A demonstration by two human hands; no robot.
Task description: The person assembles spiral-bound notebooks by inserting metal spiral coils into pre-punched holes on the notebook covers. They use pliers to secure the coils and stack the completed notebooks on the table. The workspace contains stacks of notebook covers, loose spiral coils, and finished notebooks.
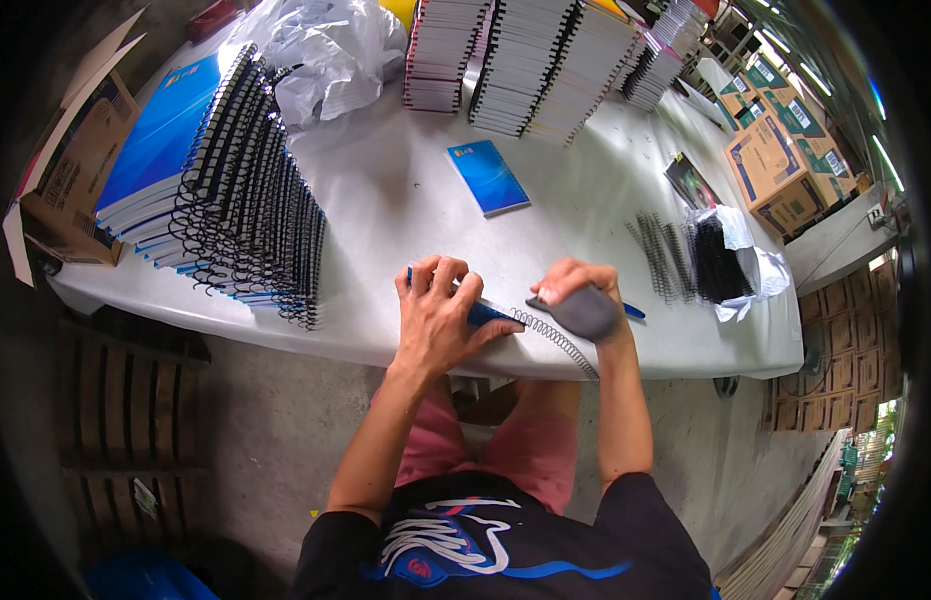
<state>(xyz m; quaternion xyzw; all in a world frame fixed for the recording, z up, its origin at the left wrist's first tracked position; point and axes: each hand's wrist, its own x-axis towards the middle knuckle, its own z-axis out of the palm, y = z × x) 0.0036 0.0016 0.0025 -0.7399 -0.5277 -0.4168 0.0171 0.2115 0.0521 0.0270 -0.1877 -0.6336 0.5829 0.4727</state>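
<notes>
My left hand (433,312) grips a blue-covered notebook (483,314) at the table's near edge, fingers over its far side and thumb along the near side. From the notebook's right end a dark spiral binding coil (553,336) curves down past the table edge. My right hand (591,274) is closed around a dark grey rounded object (583,313), held just above the coil; its kind cannot be made out. The tip of a slim blue item (634,312) shows to the right of that hand.
Spiral-bound blue notebooks (250,190) stand piled at left, beside an open carton (80,160). Another blue notebook (488,177) lies mid-table. Loose coils (660,255) and a bag of black coils (720,262) lie right. Notebook stacks (525,65) and crumpled plastic (330,60) line the back.
</notes>
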